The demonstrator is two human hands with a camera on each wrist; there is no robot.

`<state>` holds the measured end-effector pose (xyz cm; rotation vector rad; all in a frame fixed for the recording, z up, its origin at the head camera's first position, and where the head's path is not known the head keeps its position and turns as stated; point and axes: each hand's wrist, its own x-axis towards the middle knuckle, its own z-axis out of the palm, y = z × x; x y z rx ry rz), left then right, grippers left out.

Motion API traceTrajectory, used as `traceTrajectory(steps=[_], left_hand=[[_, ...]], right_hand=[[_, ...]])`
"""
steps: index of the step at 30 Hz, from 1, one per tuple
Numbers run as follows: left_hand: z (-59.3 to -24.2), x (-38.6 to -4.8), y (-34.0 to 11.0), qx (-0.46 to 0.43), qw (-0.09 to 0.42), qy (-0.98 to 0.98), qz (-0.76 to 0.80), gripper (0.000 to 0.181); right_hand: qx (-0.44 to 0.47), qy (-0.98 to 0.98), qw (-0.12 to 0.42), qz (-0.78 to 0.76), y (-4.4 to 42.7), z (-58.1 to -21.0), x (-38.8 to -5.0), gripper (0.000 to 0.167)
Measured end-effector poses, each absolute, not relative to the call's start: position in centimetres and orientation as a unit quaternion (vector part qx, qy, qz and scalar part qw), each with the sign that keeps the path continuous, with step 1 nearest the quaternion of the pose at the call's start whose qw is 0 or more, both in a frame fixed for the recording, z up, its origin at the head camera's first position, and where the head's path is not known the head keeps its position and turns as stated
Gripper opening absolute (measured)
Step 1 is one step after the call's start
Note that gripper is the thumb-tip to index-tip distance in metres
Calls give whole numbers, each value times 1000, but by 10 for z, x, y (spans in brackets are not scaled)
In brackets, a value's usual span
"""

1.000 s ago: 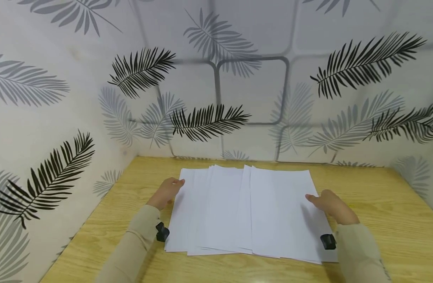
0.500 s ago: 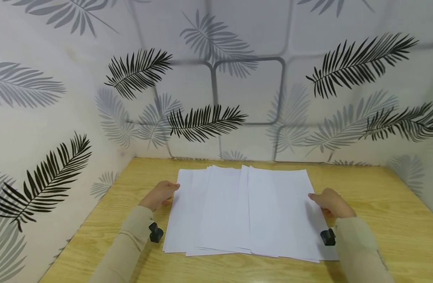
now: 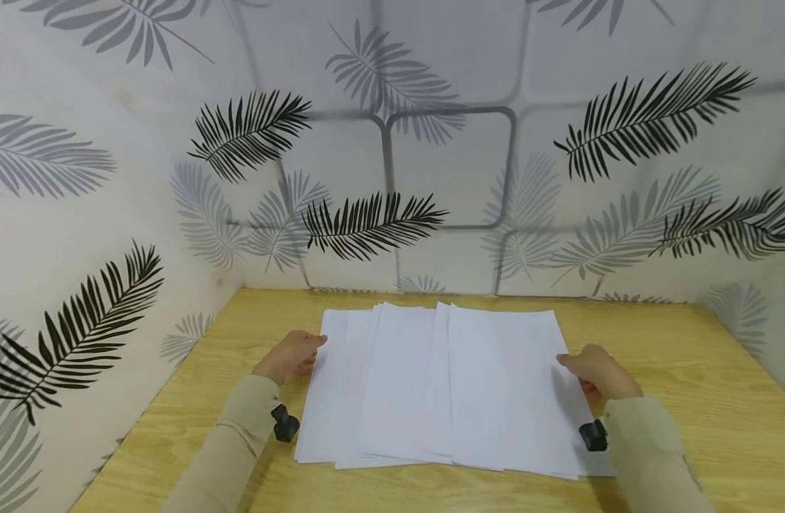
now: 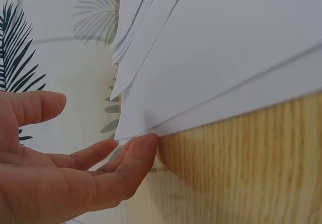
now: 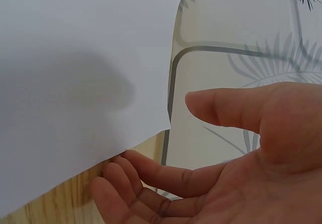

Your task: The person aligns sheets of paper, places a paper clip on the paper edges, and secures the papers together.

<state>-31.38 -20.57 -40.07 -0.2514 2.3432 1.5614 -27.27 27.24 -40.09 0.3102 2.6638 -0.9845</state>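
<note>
Several overlapping sheets of white paper lie fanned out side by side on the wooden table. My left hand is at their left edge. In the left wrist view, that hand's fingertips touch the paper's edge from the side, while its thumb stays raised and apart. On the opposite side my right hand is at the right edge. The right wrist view shows its fingers loosely bent, with the fingertips at the sheet's edge and partly under it. Its thumb stands clear of the paper.
The light wooden table extends around the sheets on all sides. A wall covering with leaf prints rises behind the table and along its left and right. A small black device sits at the left wrist, another at the right.
My left hand has shifted slightly left and down to the paper's edge. The right hand has lowered, its fingers dropping beside the right edge. The sheets keep their arrangement; the view shifts slightly.
</note>
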Motion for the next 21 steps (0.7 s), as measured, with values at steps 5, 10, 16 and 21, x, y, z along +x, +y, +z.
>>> traceTrajectory(steps=[5, 10, 16, 21], left_hand=[[-401, -311, -204, -86, 159, 811, 556, 45], [-400, -309, -201, -73, 159, 807, 564, 45], [-400, -308, -193, -68, 155, 813, 557, 43], [-403, -310, -188, -70, 155, 816, 553, 41]], right_hand=[[134, 913, 157, -352, 268, -400, -272, 43], [135, 906, 159, -368, 263, -397, -272, 42], [123, 910, 153, -366, 258, -396, -270, 42], [125, 915, 148, -355, 254, -399, -270, 42]])
